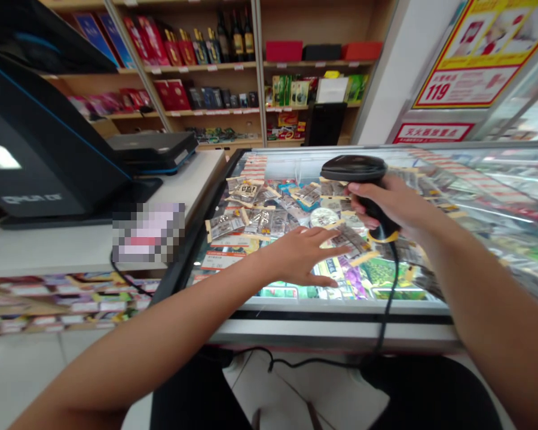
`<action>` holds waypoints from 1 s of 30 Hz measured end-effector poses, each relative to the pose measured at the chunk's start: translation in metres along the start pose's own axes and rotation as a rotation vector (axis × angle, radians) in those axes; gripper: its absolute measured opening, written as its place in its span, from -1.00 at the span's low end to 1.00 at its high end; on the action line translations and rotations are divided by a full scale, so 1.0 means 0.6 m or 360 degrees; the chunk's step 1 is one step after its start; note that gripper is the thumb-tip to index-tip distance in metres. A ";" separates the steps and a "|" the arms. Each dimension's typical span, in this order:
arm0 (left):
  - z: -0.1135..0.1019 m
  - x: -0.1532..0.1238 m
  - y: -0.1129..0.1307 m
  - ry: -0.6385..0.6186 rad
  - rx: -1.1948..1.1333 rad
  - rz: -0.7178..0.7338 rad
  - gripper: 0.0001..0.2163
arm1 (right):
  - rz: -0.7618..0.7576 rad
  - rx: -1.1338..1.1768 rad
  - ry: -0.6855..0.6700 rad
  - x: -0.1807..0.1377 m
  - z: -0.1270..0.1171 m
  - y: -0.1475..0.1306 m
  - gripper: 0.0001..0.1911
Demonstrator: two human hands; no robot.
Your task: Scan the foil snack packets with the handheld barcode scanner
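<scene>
My right hand [381,203] is wrapped round the grip of a black barcode scanner [354,167], held above the glass top with its head pointing left. From the handle, a black cable [389,298] hangs down over the front edge. My left hand [302,257] reaches in from the left with fingers spread, beside a small snack packet [350,240] below the scanner; whether the fingertips touch it I cannot tell. Several similar clear-and-brown packets [226,224] lie scattered on the glass. One packet with bold black lettering [246,190] lies at the back left.
A glass-topped freezer [341,307] stands before me with goods beneath the glass. To the left are a counter [85,248], a dark checkout terminal [49,137] and a blurred-out object [150,232]. Stocked shelves [206,65] line the back.
</scene>
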State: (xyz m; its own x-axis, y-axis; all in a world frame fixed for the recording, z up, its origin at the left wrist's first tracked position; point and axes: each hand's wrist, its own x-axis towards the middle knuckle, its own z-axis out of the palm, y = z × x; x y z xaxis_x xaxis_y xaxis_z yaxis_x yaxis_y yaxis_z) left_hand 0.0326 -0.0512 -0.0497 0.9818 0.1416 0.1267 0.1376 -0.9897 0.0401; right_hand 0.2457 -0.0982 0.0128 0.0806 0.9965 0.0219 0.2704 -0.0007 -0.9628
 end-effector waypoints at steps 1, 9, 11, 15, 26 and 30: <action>-0.001 -0.001 0.001 0.0013 0.0024 -0.0053 -0.36 | 0.0070 -0.0042 -0.0052 -0.001 -0.004 0.001 -0.58; -0.016 -0.022 -0.060 0.0166 -0.0231 -0.0729 -0.67 | 0.0357 -0.0323 -0.0171 0.003 -0.007 0.010 -0.46; -0.013 -0.021 -0.072 0.0202 -0.0240 -0.0794 -0.79 | 0.0379 -0.0392 -0.0238 0.001 -0.002 0.008 -0.46; -0.007 -0.011 -0.076 0.0251 -0.0166 -0.0918 -0.81 | 0.0386 -0.0480 -0.0362 0.000 0.001 0.008 -0.47; -0.003 -0.004 -0.091 0.0411 -0.0243 -0.1029 -0.79 | 0.0418 -0.0318 -0.0380 0.002 0.003 0.013 -0.53; -0.008 -0.007 -0.101 0.0626 -0.0395 -0.1097 -0.74 | 0.0425 -0.0185 -0.0462 -0.001 0.007 0.013 -0.54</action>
State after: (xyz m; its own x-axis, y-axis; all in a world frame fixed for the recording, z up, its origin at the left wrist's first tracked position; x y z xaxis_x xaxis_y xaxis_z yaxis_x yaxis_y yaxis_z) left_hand 0.0196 0.0082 -0.0476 0.5641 0.7574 0.3290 0.6134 -0.6511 0.4470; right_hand 0.2439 -0.0982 0.0043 -0.1069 0.9422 -0.3176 0.3843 -0.2554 -0.8872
